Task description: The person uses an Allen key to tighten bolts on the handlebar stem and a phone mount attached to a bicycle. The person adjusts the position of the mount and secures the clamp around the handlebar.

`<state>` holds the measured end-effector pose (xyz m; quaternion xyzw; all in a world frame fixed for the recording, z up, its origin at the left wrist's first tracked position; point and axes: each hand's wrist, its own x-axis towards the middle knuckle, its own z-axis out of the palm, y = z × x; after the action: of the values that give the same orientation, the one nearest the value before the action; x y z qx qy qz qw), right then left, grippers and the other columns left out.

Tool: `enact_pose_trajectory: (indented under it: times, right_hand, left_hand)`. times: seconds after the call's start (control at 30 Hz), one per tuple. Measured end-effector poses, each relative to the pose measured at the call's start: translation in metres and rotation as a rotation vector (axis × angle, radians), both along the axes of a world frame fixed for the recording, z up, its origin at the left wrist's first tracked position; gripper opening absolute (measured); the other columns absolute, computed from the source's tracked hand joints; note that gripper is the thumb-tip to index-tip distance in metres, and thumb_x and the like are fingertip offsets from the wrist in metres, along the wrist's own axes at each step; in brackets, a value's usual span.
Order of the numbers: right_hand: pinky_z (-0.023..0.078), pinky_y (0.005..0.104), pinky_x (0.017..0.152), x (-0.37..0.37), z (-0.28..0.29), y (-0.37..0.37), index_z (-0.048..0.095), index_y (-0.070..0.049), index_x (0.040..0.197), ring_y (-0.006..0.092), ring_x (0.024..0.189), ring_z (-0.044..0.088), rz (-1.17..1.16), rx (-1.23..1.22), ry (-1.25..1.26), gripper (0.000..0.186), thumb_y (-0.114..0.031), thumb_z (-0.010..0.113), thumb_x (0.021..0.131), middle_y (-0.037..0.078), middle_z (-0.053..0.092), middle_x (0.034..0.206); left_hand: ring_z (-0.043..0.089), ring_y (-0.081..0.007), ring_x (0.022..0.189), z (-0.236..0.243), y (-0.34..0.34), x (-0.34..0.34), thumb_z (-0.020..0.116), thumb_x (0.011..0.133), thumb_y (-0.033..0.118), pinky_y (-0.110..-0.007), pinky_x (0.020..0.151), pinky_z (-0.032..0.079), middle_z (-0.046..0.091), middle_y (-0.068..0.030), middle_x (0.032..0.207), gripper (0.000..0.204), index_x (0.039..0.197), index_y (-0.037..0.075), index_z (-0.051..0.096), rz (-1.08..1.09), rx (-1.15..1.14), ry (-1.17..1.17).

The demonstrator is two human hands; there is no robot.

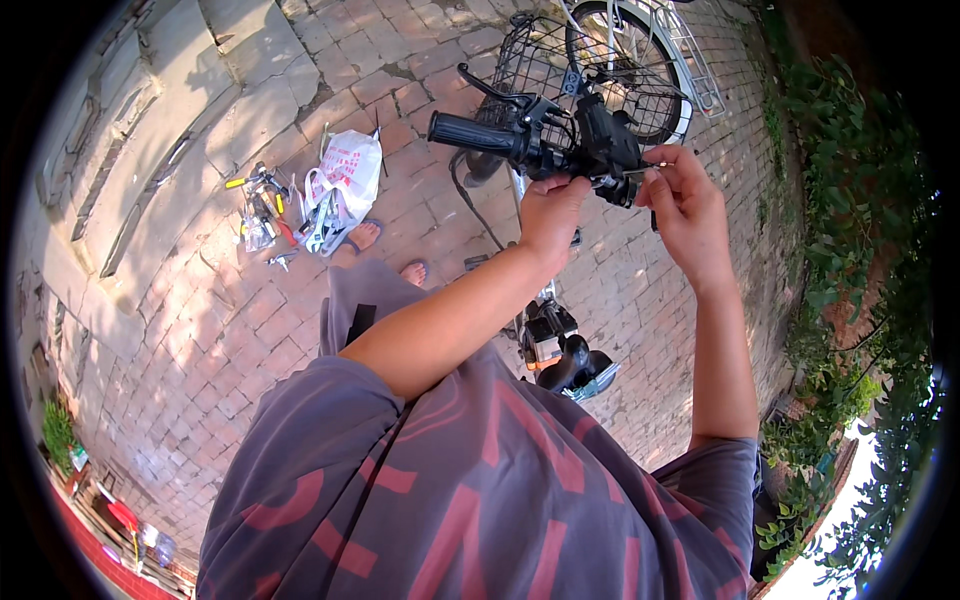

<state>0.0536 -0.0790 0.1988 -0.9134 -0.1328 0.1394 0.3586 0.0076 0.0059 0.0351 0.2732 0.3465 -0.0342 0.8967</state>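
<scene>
A bicycle handlebar with a black grip (472, 134), brake lever and black bracket-like mount (608, 135) is at the upper middle. My left hand (550, 210) is closed on the underside of the handlebar beside the grip's inner end. My right hand (685, 205) pinches a thin metal tool (650, 169), apparently a small key or driver, at the right side of the black mount. The fingertips partly hide the tool and the spot it touches.
The bicycle's wire basket (525, 50), front wheel (668, 75) and saddle (575, 365) surround the handlebar. Scattered tools (265, 210) and a white plastic bag (350, 170) lie on the brick paving by my sandalled feet. Stone steps (140, 120) are at left, leafy plants (840, 200) at right.
</scene>
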Motion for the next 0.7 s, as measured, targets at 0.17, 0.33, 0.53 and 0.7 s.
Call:
enact_pose_trajectory:
  times: [0.17,0.33,0.53,0.7]
  right_hand:
    - [0.052,0.0257,0.07,-0.001,0.003,0.009,0.061,0.0,0.117,0.009,0.076,0.064,-0.146,0.01,0.178,0.018,-0.007,0.054,0.103,0.005,0.072,0.083]
    - [0.052,0.0255,0.082,-0.002,0.006,0.005,0.059,0.003,0.122,0.0101,0.093,0.066,-0.016,0.047,0.244,0.021,-0.004,0.054,0.102,0.008,0.074,0.102]
    - [0.05,0.026,0.09,-0.005,0.014,-0.007,0.053,0.003,0.133,0.0103,0.102,0.062,0.148,-0.017,0.289,0.029,0.001,0.052,0.103,0.01,0.071,0.122]
    - [0.051,0.0252,0.087,0.002,0.016,-0.012,0.054,0.003,0.133,0.0096,0.097,0.062,0.175,0.054,0.327,0.029,-0.004,0.054,0.104,0.009,0.072,0.12]
  left_hand:
    - [0.051,-0.0074,0.07,0.002,0.001,0.001,0.071,0.089,0.012,-0.023,0.067,0.041,0.061,0.0024,0.077,0.009,0.089,0.003,0.07,-0.018,-0.008,0.014]
    - [0.051,-0.0074,0.071,0.006,0.003,0.0,0.071,0.089,0.012,-0.024,0.068,0.041,0.061,0.0024,0.076,0.009,0.089,0.003,0.07,-0.016,-0.008,0.026]
    - [0.051,-0.0075,0.07,0.006,0.002,-0.001,0.071,0.089,0.013,-0.023,0.067,0.041,0.061,0.0026,0.076,0.008,0.088,0.005,0.07,-0.017,-0.015,0.016]
    - [0.051,-0.0069,0.068,0.004,0.0,-0.001,0.072,0.088,0.014,-0.023,0.064,0.04,0.061,0.0029,0.075,0.009,0.086,0.005,0.07,0.009,-0.002,0.005]
